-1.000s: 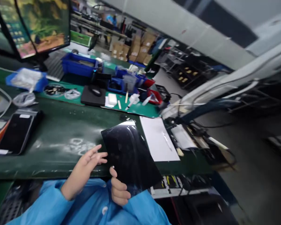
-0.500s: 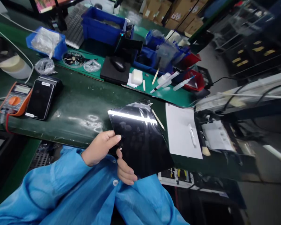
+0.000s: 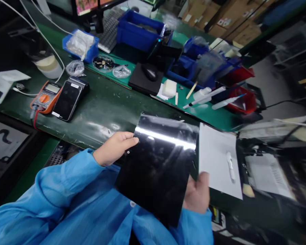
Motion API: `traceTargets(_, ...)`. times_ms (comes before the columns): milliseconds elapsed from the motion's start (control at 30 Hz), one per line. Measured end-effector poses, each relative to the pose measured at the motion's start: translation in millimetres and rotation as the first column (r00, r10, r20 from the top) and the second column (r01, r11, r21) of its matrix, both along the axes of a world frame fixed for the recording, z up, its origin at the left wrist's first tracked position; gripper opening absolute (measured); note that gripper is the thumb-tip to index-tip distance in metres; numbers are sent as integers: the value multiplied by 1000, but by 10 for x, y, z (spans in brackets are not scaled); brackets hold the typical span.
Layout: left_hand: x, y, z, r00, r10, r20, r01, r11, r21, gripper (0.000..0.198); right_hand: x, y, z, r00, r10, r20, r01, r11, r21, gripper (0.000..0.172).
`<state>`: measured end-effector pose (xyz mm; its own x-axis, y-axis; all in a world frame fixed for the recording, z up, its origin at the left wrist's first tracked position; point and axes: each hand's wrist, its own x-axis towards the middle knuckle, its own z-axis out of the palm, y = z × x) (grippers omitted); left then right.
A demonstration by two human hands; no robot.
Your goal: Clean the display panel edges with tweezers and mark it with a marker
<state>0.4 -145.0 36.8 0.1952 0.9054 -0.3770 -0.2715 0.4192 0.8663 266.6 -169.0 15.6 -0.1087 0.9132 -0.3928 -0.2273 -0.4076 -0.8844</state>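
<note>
A glossy black flat panel (image 3: 158,173), which looks like a screen, is held tilted in front of my body. My left hand (image 3: 116,148) is closed on its left edge, thumb on the front face and fingers behind. My right hand (image 3: 197,194), blurred, is at the lower right edge; its thumb stands up beside the panel and its fingers pass behind it, where they are hidden. A bright band of reflected light crosses the panel's upper part.
On the dark green bench lie an orange multimeter (image 3: 46,97), a black phone-like device (image 3: 67,100) and white paper (image 3: 216,153) with a white pen (image 3: 231,166). Behind are a mouse (image 3: 149,72), a white block (image 3: 169,88), a blue bin (image 3: 140,30) and a red bin (image 3: 241,100).
My right hand has gone from beneath the panel's left edge to its right edge. The panel has turned squarer to me, and the head view has shifted left.
</note>
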Motion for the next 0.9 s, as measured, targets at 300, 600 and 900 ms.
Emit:
traceTargets(300, -143, -43, 123, 986, -164, 45, 164, 986, -8, 39, -259, -96, 221, 971, -233, 49, 229, 970, 79, 50)
traceTargets(600, -314, -284, 214, 951, -305, 58, 303, 952, 50, 35, -245, -141, 280, 954, -296, 34, 290, 949, 124, 61)
traceTargets(900, -327, -315, 272, 956, -292, 17, 291, 955, 51, 35, -247, -199, 333, 953, -303, 21, 300, 949, 100, 65)
